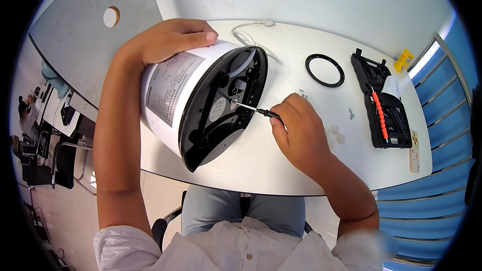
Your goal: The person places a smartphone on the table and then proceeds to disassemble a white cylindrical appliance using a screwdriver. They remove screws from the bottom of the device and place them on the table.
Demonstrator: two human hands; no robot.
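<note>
I've got the white appliance (198, 105) at ten o'clock, just off the middle of my view, tipped on its side. Its long axis runs roughly ten to four, and the black base (227, 120) faces out toward four. My left hand (175, 40) lies over the upper side, thumb toward two; the other fingers are mostly hidden, so I can't tell how tightly they grip. My right hand (301, 133), near three, pinches the handle of a screwdriver (263, 112) between thumb and fingers, shaft pointing to ten, tip at the base near a round sticker (218, 110) (whether it sits in a screw, I can't make out).

Over at three, the black tool case (393, 142) lies open, a red flexible shaft (379, 113) and dark pieces inside. A black ring (341, 81) lies at two, small screws (351, 114) at three, translucent discs (335, 134) nearer me. All that's on the white table (251, 173); a pale cord (246, 25) curves at twelve. Beyond, a metal railing (444, 145) stands at three, and office chairs (65, 158) at nine.
</note>
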